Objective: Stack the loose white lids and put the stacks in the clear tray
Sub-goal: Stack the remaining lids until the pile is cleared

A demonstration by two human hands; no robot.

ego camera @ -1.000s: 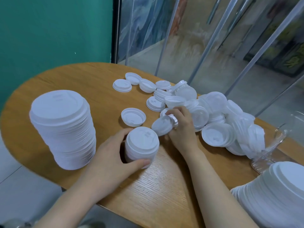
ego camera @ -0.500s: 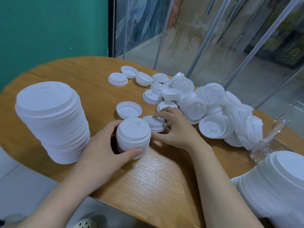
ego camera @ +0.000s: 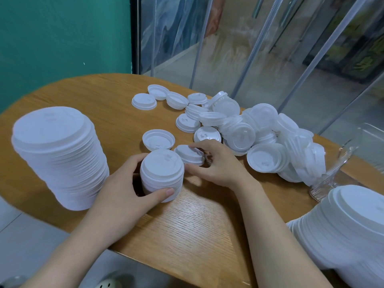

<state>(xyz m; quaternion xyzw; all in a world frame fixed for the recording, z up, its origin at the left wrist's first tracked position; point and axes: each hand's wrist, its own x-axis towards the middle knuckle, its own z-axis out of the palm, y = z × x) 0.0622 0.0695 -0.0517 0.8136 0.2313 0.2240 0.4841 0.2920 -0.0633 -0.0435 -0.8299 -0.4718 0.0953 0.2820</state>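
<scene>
The left hand (ego camera: 124, 190) curled around a short stack of lids (ego camera: 162, 175), its thumb pressed to the near side and its fingers wrapped behind. The lids were thin white plastic, round, with raised rims and small moulded sip tabs, and they nested into a ribbed column that stood upright on the table (ego camera: 187, 225), whose pale wood showed a fine straight grain. Just to the right of that stack, the right hand (ego camera: 218, 163) pinched a single lid (ego camera: 189, 154) between thumb and fingertips; the lid lay nearly flat, top side up, touching the table and almost against the stack's upper rim. Half a second before, the same lid had sat a little farther from the stack, and a second before it had been tilted up off the table in the fingers.

Beyond the hands an upturned lid (ego camera: 159, 139) lay hollow side up, and the loose pile of lids (ego camera: 259, 138) spread across the far right of the table. A tall stack (ego camera: 60, 156) stood at the left edge, and another large stack (ego camera: 351, 229) leaned in at the lower right. The clear tray (ego camera: 332, 175) showed only partly, glassy and tipped, behind the pile.
</scene>
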